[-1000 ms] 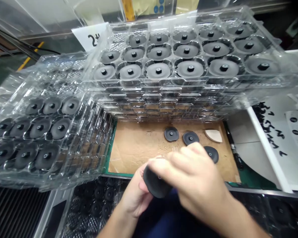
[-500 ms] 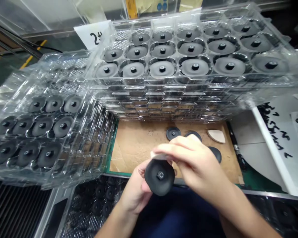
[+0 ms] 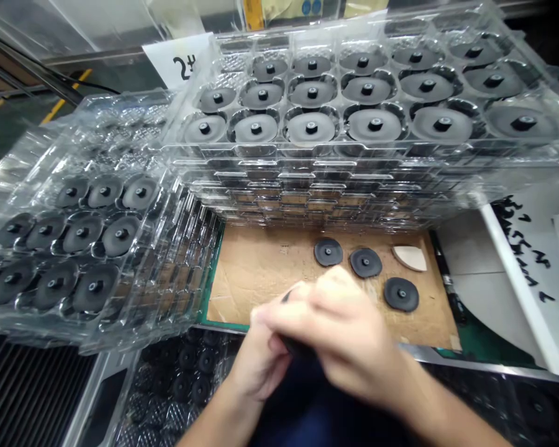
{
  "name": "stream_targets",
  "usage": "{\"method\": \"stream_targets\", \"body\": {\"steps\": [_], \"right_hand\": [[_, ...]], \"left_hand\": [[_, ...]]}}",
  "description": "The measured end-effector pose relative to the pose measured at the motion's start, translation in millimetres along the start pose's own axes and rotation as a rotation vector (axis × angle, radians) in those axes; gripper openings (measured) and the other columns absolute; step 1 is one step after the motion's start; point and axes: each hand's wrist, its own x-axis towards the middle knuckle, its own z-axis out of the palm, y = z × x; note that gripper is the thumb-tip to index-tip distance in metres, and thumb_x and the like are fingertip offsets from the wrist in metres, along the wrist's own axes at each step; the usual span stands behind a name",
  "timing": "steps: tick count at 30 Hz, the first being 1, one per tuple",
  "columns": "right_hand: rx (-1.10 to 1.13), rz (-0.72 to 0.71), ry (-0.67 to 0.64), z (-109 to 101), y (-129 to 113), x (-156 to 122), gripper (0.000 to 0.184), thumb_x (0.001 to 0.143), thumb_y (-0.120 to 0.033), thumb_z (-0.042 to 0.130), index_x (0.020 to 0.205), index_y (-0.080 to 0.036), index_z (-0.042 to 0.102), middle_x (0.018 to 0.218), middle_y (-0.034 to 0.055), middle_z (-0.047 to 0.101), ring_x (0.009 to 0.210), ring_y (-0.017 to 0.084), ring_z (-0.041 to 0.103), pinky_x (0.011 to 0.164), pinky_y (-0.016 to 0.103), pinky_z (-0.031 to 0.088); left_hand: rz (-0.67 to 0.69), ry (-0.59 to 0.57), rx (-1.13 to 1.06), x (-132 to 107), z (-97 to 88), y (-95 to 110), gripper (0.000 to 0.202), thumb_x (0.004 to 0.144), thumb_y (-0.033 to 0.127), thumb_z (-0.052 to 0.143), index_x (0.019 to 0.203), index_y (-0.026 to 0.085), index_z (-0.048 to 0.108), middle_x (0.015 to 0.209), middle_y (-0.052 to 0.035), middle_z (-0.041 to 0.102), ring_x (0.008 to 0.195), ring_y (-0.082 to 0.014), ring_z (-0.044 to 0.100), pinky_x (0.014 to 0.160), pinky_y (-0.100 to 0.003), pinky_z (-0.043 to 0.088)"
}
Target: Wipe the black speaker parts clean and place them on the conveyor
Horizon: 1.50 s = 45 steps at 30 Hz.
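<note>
While the person leans over the near edge of the cardboard sheet (image 3: 246, 267), the left hand (image 3: 261, 357) appears to grip a black disc (image 3: 297, 347), largely hidden by the right hand (image 3: 349, 316). The right hand is curled across the disc and blurred; whether its fingers hold anything else cannot be told. The disc is thus at the cardboard's near edge, between the two hands.

On the cardboard's right half lie a far disc (image 3: 328, 251), a middle disc (image 3: 366, 262) and a near disc (image 3: 401, 294), all stems up and apart from one another. A pale wedge (image 3: 410, 257) rests toward the sheet's far right corner.

Left of the cardboard stands one stack of clear trays (image 3: 165, 276), its top tray carrying rows of discs; behind the cardboard is a taller-looking tray stack (image 3: 261, 147), with discs in three rows on top.

As for progress, many discs already sit in tray pockets, whereas the held disc and the three on the cardboard are not yet in any. Whether work on those three is done cannot be judged.
</note>
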Motion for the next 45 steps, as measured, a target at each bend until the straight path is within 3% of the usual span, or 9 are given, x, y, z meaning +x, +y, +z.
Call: {"method": "stream_targets", "body": {"steps": [4,10,13,17,21,26,34,40,45], "right_hand": [[-0.039,0.490,0.073,16.6,42.0,-25.6,0.025,0.093,-0.024,0.046,0.107,-0.021,0.067,0.098,0.0052,0.070,0.086,0.016,0.064,0.076,0.028,0.047],[-0.030,0.514,-0.033,54.6,59.5,-82.5,0.021,0.089,-0.028,0.053,0.090,-0.020,0.072,0.067,0.0015,0.071,0.062,0.016,0.065,0.059,0.026,0.052],[-0.039,0.558,0.069,41.1,40.4,-69.3,0.022,0.091,-0.027,0.050,0.100,-0.019,0.068,0.087,0.0050,0.073,0.076,0.017,0.067,0.065,0.026,0.053],[-0.023,0.342,0.237,13.4,-0.8,-25.7,0.024,0.090,-0.018,0.050,0.111,-0.017,0.062,0.100,0.0058,0.070,0.086,0.016,0.064,0.075,0.027,0.051],[0.098,0.190,-0.036,7.4,-21.3,-4.1,0.021,0.088,-0.010,0.050,0.102,-0.015,0.065,0.084,0.0033,0.070,0.073,0.014,0.062,0.068,0.025,0.049],[-0.011,0.162,0.048,12.3,-17.3,-2.8,0.022,0.089,-0.011,0.047,0.102,-0.011,0.064,0.087,0.0071,0.070,0.076,0.017,0.062,0.069,0.029,0.047],[-0.058,0.336,-0.092,-16.7,-16.8,-25.8,0.019,0.087,-0.012,0.052,0.098,-0.019,0.065,0.079,0.0005,0.068,0.066,0.012,0.059,0.063,0.023,0.045],[-0.127,-0.051,-0.101,-13.4,-2.2,-4.9,0.031,0.092,-0.012,0.038,0.095,-0.020,0.068,0.072,0.0029,0.062,0.065,0.016,0.048,0.064,0.029,0.038],[-0.126,0.060,-0.109,-9.5,-3.3,0.8,0.028,0.092,-0.011,0.041,0.097,-0.019,0.068,0.077,0.0037,0.064,0.068,0.016,0.048,0.065,0.030,0.038]], "left_hand": [[0.015,0.058,-0.097,2.2,-5.5,1.4,0.065,0.048,0.044,0.084,0.106,0.021,0.067,0.098,-0.0049,0.070,0.091,-0.0215,0.063,0.084,-0.029,0.047],[0.030,0.098,-0.172,5.0,-12.8,2.8,0.064,0.050,0.040,0.084,0.109,0.022,0.066,0.108,-0.0062,0.068,0.097,-0.0213,0.062,0.083,-0.027,0.048],[0.027,0.126,-0.160,6.3,-9.2,1.3,0.065,0.052,0.038,0.084,0.111,0.021,0.064,0.112,-0.0075,0.067,0.098,-0.0209,0.061,0.079,-0.025,0.049],[0.003,0.098,-0.151,5.2,-3.2,-1.3,0.062,0.054,0.035,0.084,0.112,0.023,0.064,0.105,-0.0043,0.069,0.095,-0.0185,0.062,0.082,-0.025,0.048],[-0.004,0.072,-0.120,2.8,-3.1,-0.8,0.058,0.056,0.034,0.083,0.111,0.024,0.064,0.105,-0.0038,0.069,0.097,-0.0200,0.062,0.086,-0.028,0.048],[-0.009,0.054,-0.087,2.3,-3.5,1.4,0.039,0.059,0.034,0.081,0.093,0.019,0.070,0.086,-0.0040,0.070,0.091,-0.0214,0.063,0.085,-0.030,0.048],[-0.026,0.006,-0.137,3.3,-3.7,2.8,0.063,0.041,0.031,0.089,0.100,0.024,0.069,0.103,-0.0029,0.069,0.091,-0.0200,0.062,0.082,-0.027,0.048],[-0.069,-0.038,-0.132,-1.3,10.4,7.1,0.042,0.058,0.034,0.082,0.095,0.018,0.071,0.088,-0.0024,0.070,0.091,-0.0196,0.064,0.087,-0.029,0.048],[-0.074,-0.060,-0.077,-1.8,6.2,7.7,0.043,0.050,0.035,0.085,0.084,0.014,0.073,0.081,-0.0044,0.070,0.081,-0.0223,0.065,0.079,-0.032,0.052]]}}
